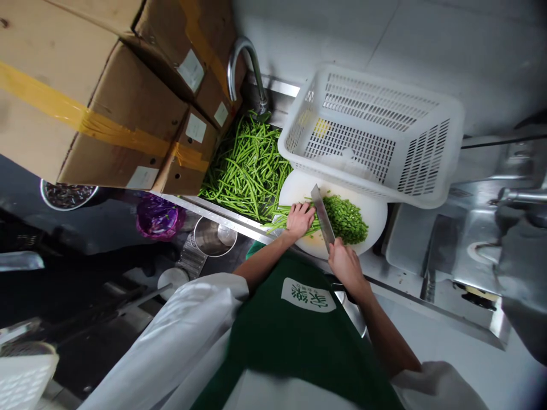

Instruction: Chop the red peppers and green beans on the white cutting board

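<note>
My left hand presses down on a bundle of long green beans lying on a round white cutting board, fingers curled over them. My right hand is closed round the handle of a cleaver, whose blade stands on the board right beside my left fingers. A heap of chopped bean pieces lies on the board to the right of the blade.
A sink full of whole green beans lies left of the board, under a curved tap. A white slotted basket sits behind the board. Taped cardboard boxes are stacked at left. Steel bowls and a purple bag lie below the counter.
</note>
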Demonstrator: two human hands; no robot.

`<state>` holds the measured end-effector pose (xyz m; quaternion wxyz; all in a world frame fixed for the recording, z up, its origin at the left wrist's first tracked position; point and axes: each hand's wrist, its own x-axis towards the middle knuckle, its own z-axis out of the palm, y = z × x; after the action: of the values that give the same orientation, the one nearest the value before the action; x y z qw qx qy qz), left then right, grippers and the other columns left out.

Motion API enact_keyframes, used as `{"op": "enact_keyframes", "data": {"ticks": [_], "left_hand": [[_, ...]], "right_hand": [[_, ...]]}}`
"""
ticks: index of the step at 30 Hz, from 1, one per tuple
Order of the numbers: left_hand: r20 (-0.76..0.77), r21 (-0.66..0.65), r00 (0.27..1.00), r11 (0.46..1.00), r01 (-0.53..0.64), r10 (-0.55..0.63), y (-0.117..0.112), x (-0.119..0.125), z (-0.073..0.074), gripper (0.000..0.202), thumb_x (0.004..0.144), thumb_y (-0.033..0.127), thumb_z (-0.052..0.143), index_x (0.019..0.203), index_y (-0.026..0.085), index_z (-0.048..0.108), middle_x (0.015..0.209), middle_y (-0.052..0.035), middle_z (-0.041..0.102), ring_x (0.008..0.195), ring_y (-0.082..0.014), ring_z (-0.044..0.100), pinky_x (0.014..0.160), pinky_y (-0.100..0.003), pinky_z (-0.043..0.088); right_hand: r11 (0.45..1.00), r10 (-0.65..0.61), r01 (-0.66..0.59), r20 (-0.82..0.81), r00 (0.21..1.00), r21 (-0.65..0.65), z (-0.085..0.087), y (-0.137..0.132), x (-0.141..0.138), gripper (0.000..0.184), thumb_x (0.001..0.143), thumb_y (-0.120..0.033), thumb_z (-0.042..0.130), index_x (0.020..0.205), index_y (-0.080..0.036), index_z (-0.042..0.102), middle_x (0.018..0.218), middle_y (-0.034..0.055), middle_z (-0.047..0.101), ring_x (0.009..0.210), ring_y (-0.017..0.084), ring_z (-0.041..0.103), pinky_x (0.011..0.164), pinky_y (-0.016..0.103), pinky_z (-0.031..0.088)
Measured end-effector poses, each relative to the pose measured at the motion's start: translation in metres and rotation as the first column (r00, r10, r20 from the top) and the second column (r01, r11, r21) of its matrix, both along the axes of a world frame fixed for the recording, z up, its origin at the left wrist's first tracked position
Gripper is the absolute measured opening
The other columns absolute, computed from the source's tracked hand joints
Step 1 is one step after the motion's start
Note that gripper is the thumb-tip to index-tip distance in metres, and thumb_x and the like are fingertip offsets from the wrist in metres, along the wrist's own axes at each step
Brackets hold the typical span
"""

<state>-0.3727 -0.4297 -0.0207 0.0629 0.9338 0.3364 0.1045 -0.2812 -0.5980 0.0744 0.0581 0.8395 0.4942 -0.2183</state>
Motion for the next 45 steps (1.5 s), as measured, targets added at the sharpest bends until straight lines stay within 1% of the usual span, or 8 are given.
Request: {"op": "enact_keyframes", "data": {"ticks": [13,18,23,29,34,38,42,45], "left_hand": [[0.047,-0.078,0.994,0.993,-0.090,0.094,0.001,0.003,0.010,0.032,0.103,0.036,0.036,0.114,0.024,0.063,0.120,-0.0076,0.060,0.110,-0.0256,0.048,0.098,-0.042,0.036],[0.090,-0.173,0.969,0.961,-0.214,0.232,0.047,0.012,0.022,0.029,0.101,0.029,0.042,0.116,0.023,0.066,0.115,-0.0093,0.061,0.109,-0.0263,0.047,0.093,-0.042,0.037],[-0.026,-0.226,0.994,0.968,-0.110,0.107,0.089,0.019,0.028,0.022,0.092,0.019,0.054,0.100,0.019,0.074,0.106,-0.0100,0.064,0.104,-0.0270,0.050,0.091,-0.040,0.041],[0.275,-0.208,0.960,0.978,0.010,0.048,0.042,-0.002,0.021,0.014,0.093,0.024,0.061,0.098,0.020,0.073,0.101,-0.0056,0.065,0.098,-0.0206,0.052,0.092,-0.035,0.044],[0.256,-0.207,0.962,0.977,-0.047,0.100,-0.001,-0.009,0.009,0.012,0.091,0.029,0.066,0.095,0.023,0.075,0.106,-0.0059,0.066,0.107,-0.0245,0.048,0.094,-0.040,0.040],[0.284,-0.186,0.953,0.981,-0.052,0.104,-0.005,-0.010,0.013,0.015,0.091,0.035,0.066,0.093,0.023,0.074,0.107,-0.0061,0.066,0.107,-0.0250,0.050,0.094,-0.042,0.039],[0.462,-0.126,0.856,0.972,-0.196,0.232,-0.002,-0.026,0.028,0.023,0.098,0.036,0.054,0.094,0.020,0.070,0.104,-0.0073,0.065,0.105,-0.0219,0.054,0.099,-0.041,0.039],[0.493,-0.099,0.820,0.955,-0.280,0.292,-0.002,-0.039,0.036,0.033,0.103,0.035,0.040,0.119,0.019,0.063,0.121,-0.0117,0.062,0.118,-0.0227,0.054,0.105,-0.042,0.039]], "right_hand": [[0.994,-0.056,0.058,-0.026,0.998,0.091,-0.047,0.043,0.000,0.021,0.105,-0.023,0.036,0.113,-0.011,0.051,0.099,0.0185,0.072,0.093,0.026,0.071,0.075,0.029,0.045],[0.992,-0.059,0.062,-0.031,0.998,0.111,-0.050,0.040,0.002,0.022,0.105,-0.025,0.036,0.114,-0.012,0.052,0.098,0.0177,0.072,0.094,0.027,0.071,0.075,0.030,0.046],[0.990,-0.065,0.070,-0.039,0.997,0.121,-0.051,0.040,0.003,0.022,0.105,-0.025,0.036,0.113,-0.012,0.052,0.098,0.0177,0.072,0.093,0.027,0.072,0.075,0.030,0.047],[0.988,-0.070,0.076,-0.053,0.996,0.133,-0.050,0.041,0.002,0.024,0.105,-0.024,0.036,0.117,-0.011,0.052,0.099,0.0188,0.072,0.094,0.027,0.071,0.078,0.031,0.047],[0.991,-0.067,0.075,-0.069,0.995,0.112,-0.047,0.041,0.002,0.024,0.105,-0.024,0.036,0.118,-0.011,0.052,0.101,0.0189,0.072,0.096,0.026,0.071,0.078,0.029,0.046],[0.992,-0.065,0.072,-0.060,0.996,0.106,-0.047,0.042,0.002,0.024,0.105,-0.023,0.035,0.117,-0.011,0.051,0.101,0.0181,0.072,0.096,0.026,0.071,0.077,0.029,0.046],[0.994,-0.052,0.057,-0.057,0.997,0.089,-0.040,0.042,0.004,0.025,0.105,-0.025,0.035,0.117,-0.012,0.052,0.101,0.0180,0.072,0.096,0.028,0.071,0.076,0.030,0.046],[0.994,-0.050,0.053,-0.034,0.998,0.097,-0.030,0.035,0.005,0.024,0.105,-0.026,0.036,0.115,-0.013,0.053,0.098,0.0172,0.072,0.093,0.028,0.071,0.075,0.030,0.045]]}}
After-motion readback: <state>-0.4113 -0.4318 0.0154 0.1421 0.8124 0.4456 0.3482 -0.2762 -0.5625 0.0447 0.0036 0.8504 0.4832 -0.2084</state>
